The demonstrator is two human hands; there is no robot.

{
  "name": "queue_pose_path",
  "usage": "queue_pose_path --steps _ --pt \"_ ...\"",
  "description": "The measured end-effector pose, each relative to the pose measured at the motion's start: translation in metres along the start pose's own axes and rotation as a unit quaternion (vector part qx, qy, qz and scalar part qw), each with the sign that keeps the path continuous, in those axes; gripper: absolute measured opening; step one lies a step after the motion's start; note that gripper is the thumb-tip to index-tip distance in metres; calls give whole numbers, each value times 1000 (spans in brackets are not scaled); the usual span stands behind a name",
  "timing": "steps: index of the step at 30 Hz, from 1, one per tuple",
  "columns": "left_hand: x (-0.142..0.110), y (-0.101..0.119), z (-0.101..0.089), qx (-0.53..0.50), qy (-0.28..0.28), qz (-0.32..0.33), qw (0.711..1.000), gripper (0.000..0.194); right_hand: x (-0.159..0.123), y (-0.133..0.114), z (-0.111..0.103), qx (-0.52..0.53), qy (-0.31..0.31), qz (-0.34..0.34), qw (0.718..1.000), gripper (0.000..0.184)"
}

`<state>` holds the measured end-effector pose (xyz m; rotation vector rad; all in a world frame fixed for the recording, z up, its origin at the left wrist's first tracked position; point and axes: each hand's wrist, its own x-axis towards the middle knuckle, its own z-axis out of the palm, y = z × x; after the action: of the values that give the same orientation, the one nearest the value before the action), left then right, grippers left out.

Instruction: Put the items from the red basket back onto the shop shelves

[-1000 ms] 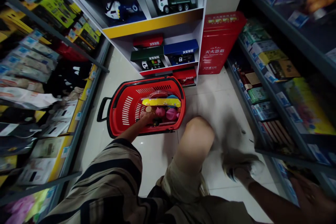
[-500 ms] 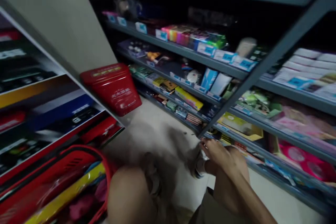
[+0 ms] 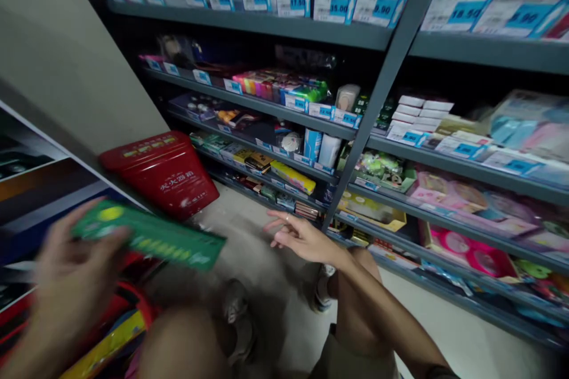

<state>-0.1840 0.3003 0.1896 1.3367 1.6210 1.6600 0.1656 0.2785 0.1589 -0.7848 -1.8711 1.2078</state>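
Note:
My left hand (image 3: pixel 73 275) is raised at the lower left and grips one end of a long flat green packet (image 3: pixel 153 238), blurred by motion, which sticks out to the right. Below it shows the rim of a red shopping basket (image 3: pixel 137 302) with a yellow package (image 3: pixel 106 348) inside. My right hand (image 3: pixel 299 237) hovers in the middle, fingers spread and holding nothing, in front of the low store shelves. My bent knees fill the bottom of the view.
Grey metal shelves (image 3: pixel 382 95) with price tags and packed goods run along the right side. A red metal box (image 3: pixel 162 172) stands on the pale floor against the wall. A display unit of boxed toys sits at the far left.
The view has swung from the basket to the right-hand shelves. My left hand has come up out of the basket holding the green packet. My right hand has lifted off my knee and spread.

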Motion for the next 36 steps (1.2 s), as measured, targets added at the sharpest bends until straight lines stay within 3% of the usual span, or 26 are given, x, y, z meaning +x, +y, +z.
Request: queue_pose_path --steps 1,3,5,7,10,15,20,25,30,36 --pt "3 2 16 -58 -16 2 998 77 10 -4 -2 32 6 -13 999 70" --pt "11 5 66 -206 -63 -18 976 92 23 -2 -9 49 50 -20 997 73" --pt "17 7 128 -329 -107 -63 936 91 25 10 -21 33 114 -11 993 71" --pt "16 6 181 -376 -133 -89 912 88 19 28 -32 23 156 2 988 70" --pt "1 -7 221 -400 -184 -100 892 80 4 49 -40 35 208 11 977 69" --pt "-39 -27 215 -347 -282 -97 889 66 1 54 -40 13 316 3 949 62" --pt "-60 -31 207 -303 -334 -53 891 66 8 53 -37 -18 314 -5 949 57" --pt "-64 -36 202 -279 -340 -36 898 63 5 54 -29 -35 305 2 952 53" --pt "-65 -34 192 -256 -339 -39 904 65 1 54 -21 -45 294 0 955 60" --pt "-64 -32 190 -255 -337 -31 906 65 3 54 -19 -81 281 -38 956 64"
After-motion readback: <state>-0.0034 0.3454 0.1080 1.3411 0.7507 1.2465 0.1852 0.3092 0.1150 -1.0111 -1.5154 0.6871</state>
